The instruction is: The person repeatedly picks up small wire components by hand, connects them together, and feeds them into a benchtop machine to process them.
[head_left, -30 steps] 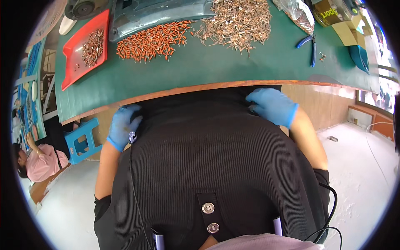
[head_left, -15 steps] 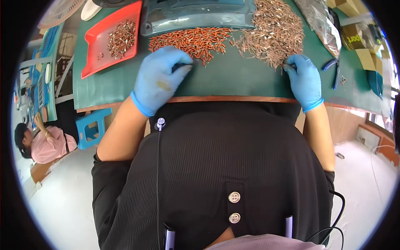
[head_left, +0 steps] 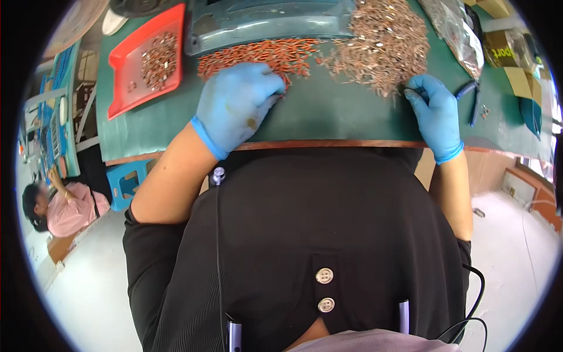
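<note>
My left hand [head_left: 239, 107], in a stained blue glove, is at the near edge of a pile of small orange-red cylindrical pieces [head_left: 258, 54]. Its fingers are curled together beside a few of these pieces; whatever lies between the fingertips is hidden. To the right, my right hand [head_left: 435, 114], gloved in blue as well, pinches thumb and forefinger together. A dark spot shows at those fingertips, too small to name. That hand is just beside a larger heap of thin brownish metal pieces [head_left: 387, 50].
A red tray [head_left: 126, 88] with small metal pieces stands at the left, a blue-grey plastic tray [head_left: 270, 26] at the back. Blue-handled pliers [head_left: 475, 102] and a clear plastic bag [head_left: 454, 32] lie right. Far left, a person [head_left: 73, 208] sits near a blue stool [head_left: 126, 182].
My left hand has moved right along the orange pile, and its fingers have closed in toward the pieces. The right hand stays pinched beside the brown heap. The whole view has shifted slightly.
</note>
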`<state>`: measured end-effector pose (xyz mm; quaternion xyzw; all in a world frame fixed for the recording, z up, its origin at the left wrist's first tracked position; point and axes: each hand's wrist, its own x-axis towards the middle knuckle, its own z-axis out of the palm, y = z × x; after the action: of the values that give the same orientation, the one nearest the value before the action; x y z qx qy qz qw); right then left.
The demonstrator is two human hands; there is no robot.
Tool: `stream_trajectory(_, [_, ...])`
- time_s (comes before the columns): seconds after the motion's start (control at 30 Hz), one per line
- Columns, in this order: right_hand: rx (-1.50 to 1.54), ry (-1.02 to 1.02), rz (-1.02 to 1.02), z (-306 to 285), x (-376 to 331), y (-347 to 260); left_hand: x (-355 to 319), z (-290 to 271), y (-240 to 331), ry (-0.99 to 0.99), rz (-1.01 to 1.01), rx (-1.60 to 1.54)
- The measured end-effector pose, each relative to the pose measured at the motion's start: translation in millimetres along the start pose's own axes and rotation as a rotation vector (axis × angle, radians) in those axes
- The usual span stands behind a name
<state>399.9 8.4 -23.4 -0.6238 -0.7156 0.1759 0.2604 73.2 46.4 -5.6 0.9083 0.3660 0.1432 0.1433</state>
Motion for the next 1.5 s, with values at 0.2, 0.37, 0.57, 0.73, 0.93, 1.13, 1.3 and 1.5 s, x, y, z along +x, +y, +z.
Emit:
stream_trajectory(0.2, [0.095,-0.038,0.055,-6.0,5.2,20.9,20.4,15.1,10.5,0.068,0.028,-0.003])
stream_trajectory(0.37, [0.056,-0.083,0.075,-3.3,6.4,17.1,20.9,19.8,19.6,0.117,-0.067,-0.068])
stream_trajectory(0.57, [-0.060,-0.046,-0.070,-1.8,2.7,24.0,19.6,36.5,26.8,0.092,-0.182,-0.123])
stream_trajectory(0.73, [-0.229,-0.039,-0.189,-1.2,0.6,19.9,19.0,33.0,26.5,0.118,-0.121,-0.082])
stream_trajectory(0.93, [0.227,-0.043,-0.116,2.0,6.5,-17.0,18.3,11.3,27.5,0.149,-0.182,-0.335])
stream_trajectory(1.13, [0.836,-0.177,0.051,25.0,10.3,-77.4,26.6,3.6,50.7,0.129,-0.371,-1.141])
stream_trajectory(1.3, [0.758,-0.163,-0.030,32.0,4.1,-95.4,15.0,-1.8,46.0,0.072,-0.384,-1.082])
stream_trajectory(1.5, [0.826,-0.189,0.035,34.7,4.6,-105.2,5.8,-1.7,43.3,0.115,-0.374,-1.026])
